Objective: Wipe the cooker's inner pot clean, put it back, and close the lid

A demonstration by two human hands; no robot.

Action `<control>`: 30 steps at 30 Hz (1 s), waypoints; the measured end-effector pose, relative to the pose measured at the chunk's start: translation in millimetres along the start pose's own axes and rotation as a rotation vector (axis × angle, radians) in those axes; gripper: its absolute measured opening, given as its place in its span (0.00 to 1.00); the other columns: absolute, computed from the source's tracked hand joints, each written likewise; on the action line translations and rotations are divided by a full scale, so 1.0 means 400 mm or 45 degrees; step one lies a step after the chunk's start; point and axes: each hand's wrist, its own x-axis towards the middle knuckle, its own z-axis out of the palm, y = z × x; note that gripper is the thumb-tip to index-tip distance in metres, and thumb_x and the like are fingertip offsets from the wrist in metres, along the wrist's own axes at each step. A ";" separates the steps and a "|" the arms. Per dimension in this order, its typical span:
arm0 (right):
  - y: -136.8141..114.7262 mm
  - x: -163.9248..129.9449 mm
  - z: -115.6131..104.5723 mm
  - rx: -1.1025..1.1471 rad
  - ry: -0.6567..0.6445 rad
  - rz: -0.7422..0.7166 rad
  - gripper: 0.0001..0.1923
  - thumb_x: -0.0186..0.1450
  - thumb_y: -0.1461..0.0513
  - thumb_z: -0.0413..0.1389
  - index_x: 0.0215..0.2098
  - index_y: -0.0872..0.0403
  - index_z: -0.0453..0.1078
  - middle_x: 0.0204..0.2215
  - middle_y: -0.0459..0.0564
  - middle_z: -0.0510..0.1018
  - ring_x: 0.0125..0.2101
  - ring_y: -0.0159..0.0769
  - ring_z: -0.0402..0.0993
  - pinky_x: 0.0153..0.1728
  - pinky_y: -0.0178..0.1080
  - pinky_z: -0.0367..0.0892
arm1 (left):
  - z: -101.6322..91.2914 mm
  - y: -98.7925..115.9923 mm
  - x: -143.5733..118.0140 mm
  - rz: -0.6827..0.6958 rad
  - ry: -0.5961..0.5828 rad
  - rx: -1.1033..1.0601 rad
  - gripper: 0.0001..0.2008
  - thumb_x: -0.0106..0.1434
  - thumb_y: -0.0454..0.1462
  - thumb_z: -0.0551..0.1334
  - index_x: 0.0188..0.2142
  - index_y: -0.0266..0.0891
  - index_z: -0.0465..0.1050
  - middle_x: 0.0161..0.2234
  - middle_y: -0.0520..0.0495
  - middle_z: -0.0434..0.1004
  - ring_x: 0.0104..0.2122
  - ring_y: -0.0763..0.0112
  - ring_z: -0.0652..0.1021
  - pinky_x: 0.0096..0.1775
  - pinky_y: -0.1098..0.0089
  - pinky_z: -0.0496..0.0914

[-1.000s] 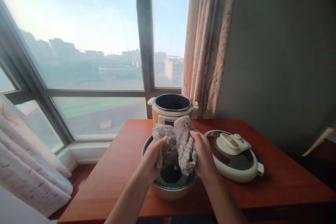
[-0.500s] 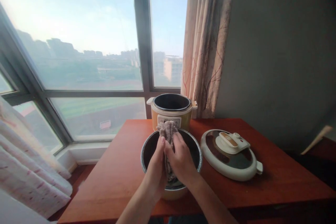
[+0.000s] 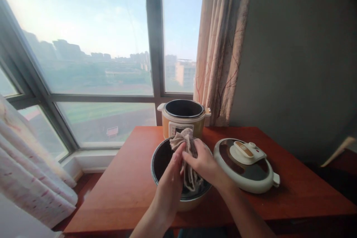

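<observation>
Both hands grip a bunched grey-beige cloth above a dark inner pot. My left hand presses on the cloth from the left, and my right hand closes round it from the right. The cloth's lower folds hang down into the pot's mouth. Cloth and hands hide much of the pot's inside. Just behind it stands the cream and tan pressure cooker body, lidless, with a dark interior. To the right lies its round lid, handle side up.
A reddish-brown wooden table carries everything. Behind it are a large window and a patterned curtain. Another curtain hangs at the left, beside the table. A grey wall rises at the right.
My hands and the cloth have shifted slightly right over the pot. The cloth is twisted differently, its top fanned out and more folds hanging below. The view has moved a little.
</observation>
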 end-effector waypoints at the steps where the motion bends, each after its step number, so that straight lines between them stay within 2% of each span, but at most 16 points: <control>1: 0.000 -0.001 -0.002 -0.071 -0.015 -0.019 0.11 0.58 0.62 0.58 0.40 0.54 0.69 0.41 0.52 0.73 0.42 0.42 0.72 0.46 0.42 0.66 | -0.003 0.002 -0.004 0.010 0.008 0.036 0.24 0.64 0.52 0.59 0.57 0.50 0.73 0.66 0.53 0.62 0.68 0.58 0.55 0.66 0.58 0.53; 6: -0.001 0.022 -0.043 -0.241 -0.212 -0.118 0.13 0.54 0.71 0.53 0.36 0.54 0.70 0.36 0.49 0.75 0.38 0.38 0.72 0.40 0.37 0.64 | -0.041 0.050 0.002 0.079 0.077 0.388 0.22 0.60 0.48 0.65 0.51 0.45 0.77 0.61 0.46 0.69 0.63 0.52 0.65 0.61 0.57 0.62; 9: -0.019 0.047 -0.090 -0.227 -0.374 -0.285 0.12 0.55 0.72 0.52 0.34 0.54 0.71 0.33 0.46 0.77 0.36 0.36 0.71 0.38 0.35 0.62 | -0.078 0.094 0.009 0.168 0.102 0.693 0.18 0.60 0.46 0.66 0.47 0.41 0.79 0.54 0.43 0.76 0.58 0.53 0.71 0.57 0.61 0.66; 12: -0.057 0.054 -0.132 -0.256 -0.520 -0.444 0.11 0.57 0.72 0.52 0.33 0.54 0.71 0.32 0.44 0.77 0.34 0.33 0.71 0.35 0.33 0.61 | -0.108 0.118 -0.006 0.298 0.088 0.954 0.16 0.62 0.45 0.63 0.47 0.40 0.78 0.49 0.43 0.79 0.50 0.57 0.77 0.49 0.66 0.71; 14: -0.085 0.035 -0.148 -0.326 -0.559 -0.527 0.11 0.60 0.72 0.53 0.36 0.54 0.72 0.34 0.45 0.78 0.35 0.34 0.72 0.36 0.33 0.62 | -0.125 0.119 -0.030 0.444 0.066 1.159 0.13 0.64 0.44 0.62 0.45 0.41 0.78 0.44 0.44 0.81 0.44 0.61 0.79 0.45 0.68 0.72; 16: -0.099 -0.005 -0.152 -0.430 -0.579 -0.600 0.12 0.61 0.72 0.53 0.39 0.53 0.73 0.38 0.46 0.79 0.40 0.35 0.73 0.41 0.34 0.64 | -0.142 0.116 -0.062 0.570 0.008 1.372 0.10 0.65 0.41 0.61 0.39 0.41 0.79 0.38 0.45 0.81 0.38 0.65 0.80 0.41 0.71 0.72; 19: -0.075 -0.094 -0.134 -0.524 -0.639 -0.719 0.14 0.64 0.72 0.54 0.43 0.51 0.73 0.41 0.46 0.80 0.43 0.35 0.74 0.45 0.35 0.66 | -0.174 0.113 -0.111 0.620 -0.147 1.559 0.14 0.68 0.39 0.57 0.30 0.40 0.77 0.29 0.47 0.79 0.31 0.69 0.79 0.34 0.74 0.70; 21: -0.029 -0.156 -0.111 -0.543 -0.580 -0.824 0.16 0.66 0.71 0.53 0.48 0.51 0.72 0.43 0.46 0.81 0.44 0.35 0.74 0.47 0.36 0.69 | -0.198 0.117 -0.131 0.624 -0.177 1.598 0.17 0.69 0.40 0.54 0.27 0.40 0.75 0.26 0.48 0.77 0.27 0.70 0.77 0.31 0.75 0.69; 22: -0.003 -0.185 -0.099 -0.564 -0.455 -0.895 0.16 0.67 0.70 0.52 0.51 0.52 0.71 0.45 0.49 0.81 0.45 0.36 0.75 0.48 0.38 0.70 | -0.210 0.119 -0.134 0.624 -0.128 1.618 0.18 0.69 0.42 0.54 0.26 0.40 0.74 0.25 0.49 0.76 0.26 0.70 0.77 0.30 0.74 0.68; 25: 0.067 -0.250 -0.069 -0.649 -0.093 -1.114 0.18 0.70 0.69 0.48 0.55 0.56 0.70 0.48 0.55 0.80 0.51 0.41 0.74 0.54 0.46 0.69 | -0.244 0.118 -0.117 0.579 0.211 1.667 0.20 0.65 0.49 0.57 0.22 0.40 0.69 0.20 0.51 0.71 0.23 0.70 0.73 0.26 0.73 0.65; 27: 0.097 -0.275 -0.058 -0.707 0.000 -1.172 0.19 0.70 0.69 0.46 0.55 0.55 0.70 0.49 0.55 0.80 0.53 0.41 0.74 0.56 0.47 0.69 | -0.262 0.104 -0.091 0.475 0.384 1.618 0.22 0.62 0.54 0.59 0.23 0.41 0.68 0.20 0.52 0.70 0.23 0.69 0.73 0.27 0.73 0.66; 30: 0.125 -0.294 -0.048 -0.719 0.050 -1.183 0.19 0.70 0.68 0.48 0.56 0.51 0.70 0.48 0.52 0.81 0.53 0.40 0.75 0.56 0.46 0.71 | -0.278 0.058 -0.059 0.303 0.425 1.407 0.23 0.59 0.58 0.59 0.25 0.41 0.68 0.21 0.52 0.72 0.25 0.66 0.74 0.28 0.71 0.67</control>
